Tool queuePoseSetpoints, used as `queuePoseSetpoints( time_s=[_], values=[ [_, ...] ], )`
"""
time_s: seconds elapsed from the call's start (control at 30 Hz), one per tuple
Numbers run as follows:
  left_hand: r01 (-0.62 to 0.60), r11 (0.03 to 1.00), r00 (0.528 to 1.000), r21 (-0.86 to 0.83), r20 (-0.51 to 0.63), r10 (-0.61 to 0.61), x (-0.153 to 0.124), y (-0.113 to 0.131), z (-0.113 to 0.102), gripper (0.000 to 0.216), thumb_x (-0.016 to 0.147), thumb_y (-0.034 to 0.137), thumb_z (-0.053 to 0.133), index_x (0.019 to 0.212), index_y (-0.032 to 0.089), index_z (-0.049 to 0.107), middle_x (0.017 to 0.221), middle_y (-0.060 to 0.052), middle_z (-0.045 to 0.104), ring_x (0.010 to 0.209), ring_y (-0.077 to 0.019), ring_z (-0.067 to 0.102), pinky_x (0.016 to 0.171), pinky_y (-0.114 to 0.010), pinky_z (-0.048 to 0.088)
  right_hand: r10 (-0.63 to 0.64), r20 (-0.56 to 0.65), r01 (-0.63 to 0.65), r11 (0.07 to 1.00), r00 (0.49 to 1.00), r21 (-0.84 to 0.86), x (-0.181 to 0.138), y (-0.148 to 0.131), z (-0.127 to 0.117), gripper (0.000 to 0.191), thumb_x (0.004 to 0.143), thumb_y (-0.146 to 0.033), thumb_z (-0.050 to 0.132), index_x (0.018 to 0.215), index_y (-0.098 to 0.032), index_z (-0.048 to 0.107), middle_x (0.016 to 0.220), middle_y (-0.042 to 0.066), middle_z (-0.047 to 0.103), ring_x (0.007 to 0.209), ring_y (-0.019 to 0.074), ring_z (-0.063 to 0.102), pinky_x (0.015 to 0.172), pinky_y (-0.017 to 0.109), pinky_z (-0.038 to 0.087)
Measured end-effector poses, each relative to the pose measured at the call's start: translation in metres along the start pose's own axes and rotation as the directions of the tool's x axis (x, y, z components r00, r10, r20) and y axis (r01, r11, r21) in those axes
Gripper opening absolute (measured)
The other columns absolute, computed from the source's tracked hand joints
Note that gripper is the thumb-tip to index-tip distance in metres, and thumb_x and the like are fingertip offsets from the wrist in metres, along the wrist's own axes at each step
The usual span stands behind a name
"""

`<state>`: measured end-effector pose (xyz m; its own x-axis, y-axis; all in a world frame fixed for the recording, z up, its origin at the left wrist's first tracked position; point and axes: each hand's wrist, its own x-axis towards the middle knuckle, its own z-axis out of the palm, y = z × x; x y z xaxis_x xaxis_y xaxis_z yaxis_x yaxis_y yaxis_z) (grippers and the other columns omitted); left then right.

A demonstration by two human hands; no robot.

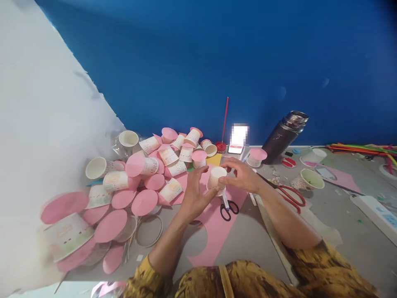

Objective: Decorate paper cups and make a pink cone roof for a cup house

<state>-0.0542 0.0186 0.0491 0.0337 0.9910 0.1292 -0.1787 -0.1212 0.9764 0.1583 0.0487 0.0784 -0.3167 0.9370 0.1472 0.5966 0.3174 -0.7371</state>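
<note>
I have a white paper cup (216, 175) between my two hands, and I take it as the centre of the clock, with twelve toward the blue wall (198, 62). My right hand (240, 174) comes in from three o'clock and grips the cup, index finger along its far edge and thumb across its near side. My left hand (197, 192) curves in from eight o'clock, its thumb against the cup's lower front; I cannot tell whether its fingers press on the cup too. Under and before me, toward six, a pink sheet (214, 234) with a rounded cut-out lies on the grey tabletop (242, 252). A white marker (226, 201) and black-handled scissors (230, 211) lie near five. From eight round to ten spreads a heap of decorated cups (168, 155), many topped with pink discs (144, 203), and a grey ring (149, 231) lies near eight. At twelve a thin red stick (225, 120) stands up, with a lit phone (238, 141) at one. Toward two are another cup with a pink top (257, 156) and a dark flask (282, 140); red-handled scissors (293, 197) lie between three and four.
</note>
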Motion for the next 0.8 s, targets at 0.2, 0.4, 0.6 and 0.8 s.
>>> queuePoseSetpoints(
  time_s=[0.2, 0.4, 0.6, 0.8],
  values=[
    [-0.095, 0.97, 0.996, 0.226, 0.023, 0.092, -0.008, -0.004, 0.019, 0.052, 0.065, 0.018, 0.091, 0.114, 0.026, 0.077, 0.123, -0.012, 0.068, 0.136, -0.0386, 0.044, 0.124, -0.05, 0.02, 0.013, 0.036, -0.01, 0.996, 0.999, -0.087, -0.005, -0.005, 0.011, 0.037, 0.079, -0.038, 0.082, 0.11, -0.021, 0.072, 0.114, 0.006, 0.067, 0.101, 0.0227, 0.063, 0.091, 0.037, 0.05],
    [0.023, 0.999, 0.998, 0.033, -0.066, -0.02, 0.0, -0.004, 0.014, 0.047, 0.065, 0.015, 0.09, 0.11, 0.024, 0.079, 0.12, -0.01, 0.071, 0.127, -0.0331, 0.054, 0.112, -0.039, 0.039, -0.02, 0.014, 0.021, 0.999, 1.0, -0.033, -0.006, -0.002, 0.002, 0.046, 0.088, -0.05, 0.073, 0.125, -0.022, 0.069, 0.125, 0.01, 0.069, 0.1, 0.0233, 0.066, 0.087, 0.037, 0.052],
    [0.222, 0.898, 0.971, -0.38, 0.002, -0.239, 0.012, 0.01, -0.018, 0.045, 0.066, 0.02, 0.089, 0.108, 0.017, 0.076, 0.104, -0.006, 0.077, 0.091, -0.0177, 0.068, 0.082, -0.026, 0.051, 0.048, -0.008, -0.048, 0.996, 0.999, -0.069, -0.018, -0.009, -0.026, 0.029, 0.093, -0.047, 0.062, 0.103, -0.023, 0.075, 0.102, 0.006, 0.078, 0.083, 0.0214, 0.068, 0.07, 0.032, 0.049],
    [0.245, 0.838, 0.962, -0.488, 0.014, -0.273, 0.007, 0.013, -0.037, 0.065, 0.064, 0.012, 0.088, 0.127, 0.02, 0.07, 0.111, -0.007, 0.077, 0.097, -0.0183, 0.071, 0.083, -0.025, 0.053, -0.119, -0.078, 0.117, 0.993, 0.99, -0.034, -0.07, 0.019, 0.008, 0.022, 0.098, -0.038, 0.058, 0.094, -0.025, 0.074, 0.078, 0.003, 0.076, 0.062, 0.0159, 0.063, 0.061, 0.028, 0.047]
  ],
)
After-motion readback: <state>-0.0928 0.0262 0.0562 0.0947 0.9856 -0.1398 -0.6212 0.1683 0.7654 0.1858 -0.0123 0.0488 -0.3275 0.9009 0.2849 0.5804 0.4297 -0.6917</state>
